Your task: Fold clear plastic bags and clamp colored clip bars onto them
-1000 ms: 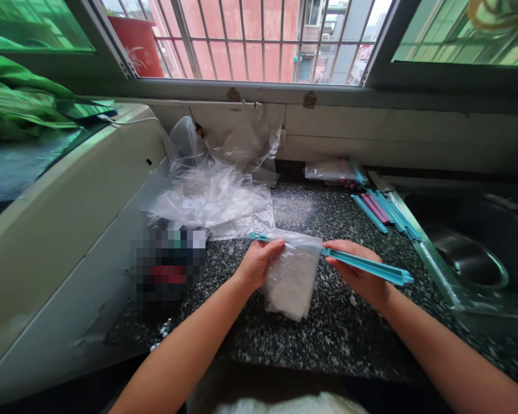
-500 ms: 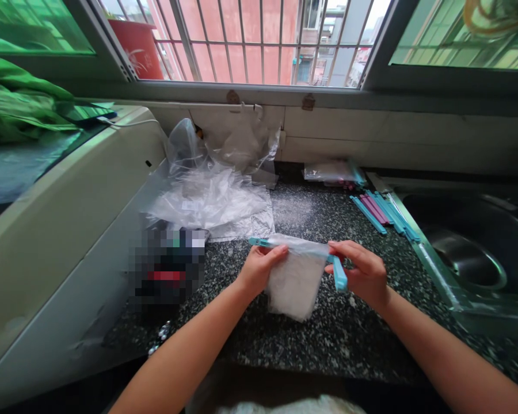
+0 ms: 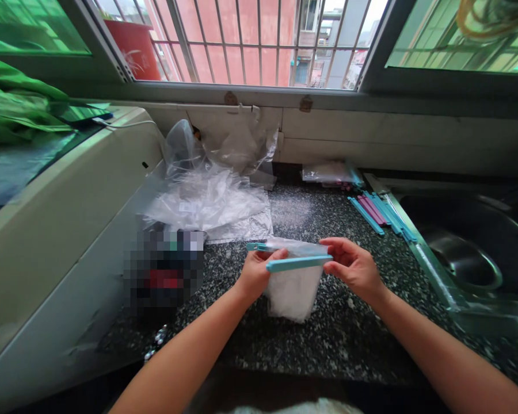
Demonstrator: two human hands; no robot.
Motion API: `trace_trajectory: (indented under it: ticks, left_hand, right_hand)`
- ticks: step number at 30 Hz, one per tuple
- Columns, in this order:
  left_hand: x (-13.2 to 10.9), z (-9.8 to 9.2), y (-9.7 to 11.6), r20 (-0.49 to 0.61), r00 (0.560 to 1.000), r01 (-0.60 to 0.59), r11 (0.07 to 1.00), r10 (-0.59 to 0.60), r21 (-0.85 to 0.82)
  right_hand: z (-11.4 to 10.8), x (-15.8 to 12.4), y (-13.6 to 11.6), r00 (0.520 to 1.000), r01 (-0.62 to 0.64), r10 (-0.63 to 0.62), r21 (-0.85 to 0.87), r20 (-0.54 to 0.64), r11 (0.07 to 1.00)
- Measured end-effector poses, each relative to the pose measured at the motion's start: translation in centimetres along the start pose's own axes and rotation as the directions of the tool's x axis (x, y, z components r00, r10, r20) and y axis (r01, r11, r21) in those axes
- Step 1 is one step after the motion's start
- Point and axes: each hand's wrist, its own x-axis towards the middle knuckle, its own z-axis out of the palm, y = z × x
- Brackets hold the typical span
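Mid-frame, your left hand [image 3: 256,275] grips the plastic bag [image 3: 293,294] at its top while your right hand [image 3: 356,267] pinches the blue sealing clip [image 3: 297,263] folded across it (apparently not yet snapped shut).

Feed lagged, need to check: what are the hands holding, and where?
The left hand pinches the bag at its top left corner; the right hand holds the clip by its right end.

Pixelated patch [image 3: 164,270] on worktop [image 3: 328,339]: unreadable. sink [image 3: 466,253] cut off by right edge. bag [image 3: 293,293] left edge hidden behind left hand [image 3: 256,273]. clip [image 3: 297,263] rear arm mostly behind bag top. small packet [image 3: 328,171] at back, contents too small to tell.
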Motion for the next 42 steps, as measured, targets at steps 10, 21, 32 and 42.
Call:
trace_trajectory:
  ticks: [10,21,32,42]
  left_hand:
    - [-0.2,0.4,0.4,-0.005,0.998,-0.065,0.994,0.066,0.086]
    - [0.4,0.1,-0.5,0.060,0.991,-0.127,0.987,0.121,0.096]
    - [0.3,-0.5,0.6,0.123,0.989,-0.102,0.985,0.085,0.141]
    - [0.2,-0.6,1.9,0.010,0.969,-0.241,0.944,0.245,0.225]
  right_hand:
    - [0.8,-0.2,-0.3,0.997,-0.047,0.044,-0.045,-0.065,0.998]
    - [1.2,-0.4,0.7,0.986,-0.032,0.015,-0.104,-0.166,0.994]
    - [0.2,0.2,0.4,0.947,0.065,-0.116,-0.176,-0.300,0.982]
    - [-0.1,0.2,0.8,0.958,0.099,-0.157,-0.236,-0.241,0.967]
